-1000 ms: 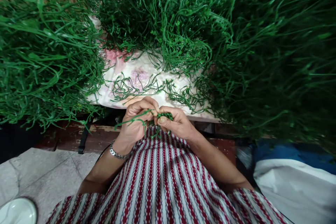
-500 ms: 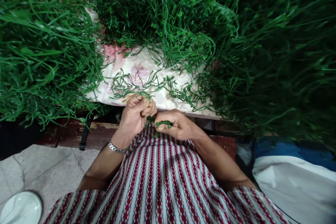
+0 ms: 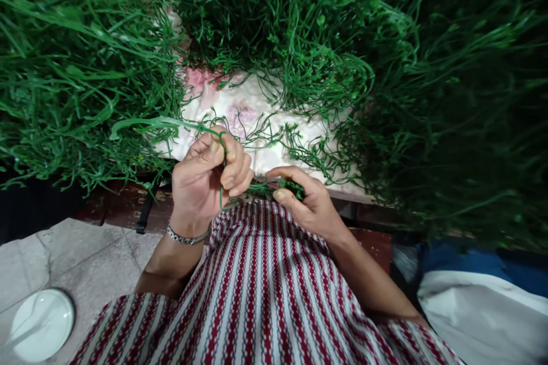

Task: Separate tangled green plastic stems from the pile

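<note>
My left hand [image 3: 209, 165], with a metal bracelet at the wrist, is closed on a green plant stem [image 3: 159, 121]. One long, pale end of that stem points left, and a short piece hangs below the fingers. My right hand [image 3: 314, 208] curls around a bunch of green stems [image 3: 293, 187], its thumb and index finger apart at the front. Just beyond the hands, loose thin stems [image 3: 306, 151] with small forked tips lie on a white flowered cloth [image 3: 214, 97].
Large heaps of the same greenery rise at the left [image 3: 81, 85], at the back [image 3: 317, 23] and at the right [image 3: 449, 125]. A white round lid or plate [image 3: 43, 325] is on the tiled floor [image 3: 94, 262]. White and blue fabric [image 3: 483, 308] lies at lower right.
My hands have moved apart. The left has risen and gone left with the stem, whose long end now sticks out; the right has shifted right, thumb and index finger spreading.
</note>
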The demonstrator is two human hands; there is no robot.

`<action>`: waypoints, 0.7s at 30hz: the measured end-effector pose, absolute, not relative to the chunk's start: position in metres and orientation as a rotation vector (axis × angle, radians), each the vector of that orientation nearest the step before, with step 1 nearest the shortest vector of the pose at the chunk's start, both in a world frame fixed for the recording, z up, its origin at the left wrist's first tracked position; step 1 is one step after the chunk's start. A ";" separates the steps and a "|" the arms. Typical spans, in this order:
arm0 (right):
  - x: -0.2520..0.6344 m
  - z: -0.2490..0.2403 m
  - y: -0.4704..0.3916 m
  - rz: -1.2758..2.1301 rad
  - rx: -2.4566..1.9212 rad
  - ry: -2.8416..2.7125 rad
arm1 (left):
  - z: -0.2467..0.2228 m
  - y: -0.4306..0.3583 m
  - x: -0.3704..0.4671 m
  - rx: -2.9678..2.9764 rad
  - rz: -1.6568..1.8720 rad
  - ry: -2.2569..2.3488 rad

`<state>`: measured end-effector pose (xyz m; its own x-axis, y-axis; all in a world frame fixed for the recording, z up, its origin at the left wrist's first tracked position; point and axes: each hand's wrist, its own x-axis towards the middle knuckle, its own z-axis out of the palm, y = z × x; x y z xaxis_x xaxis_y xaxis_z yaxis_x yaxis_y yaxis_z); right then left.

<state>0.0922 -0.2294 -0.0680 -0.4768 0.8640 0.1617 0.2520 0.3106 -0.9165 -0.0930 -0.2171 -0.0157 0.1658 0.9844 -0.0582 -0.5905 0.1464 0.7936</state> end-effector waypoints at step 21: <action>0.073 -0.063 -0.229 0.528 -1.075 -2.202 | -0.053 -0.253 -0.081 1.438 1.140 1.428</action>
<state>0.0728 -0.2290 -0.0632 -0.4735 0.8048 0.3579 0.5549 0.5881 -0.5884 -0.0809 -0.2527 -0.0533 -0.0405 0.9971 0.0639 0.2829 -0.0499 0.9579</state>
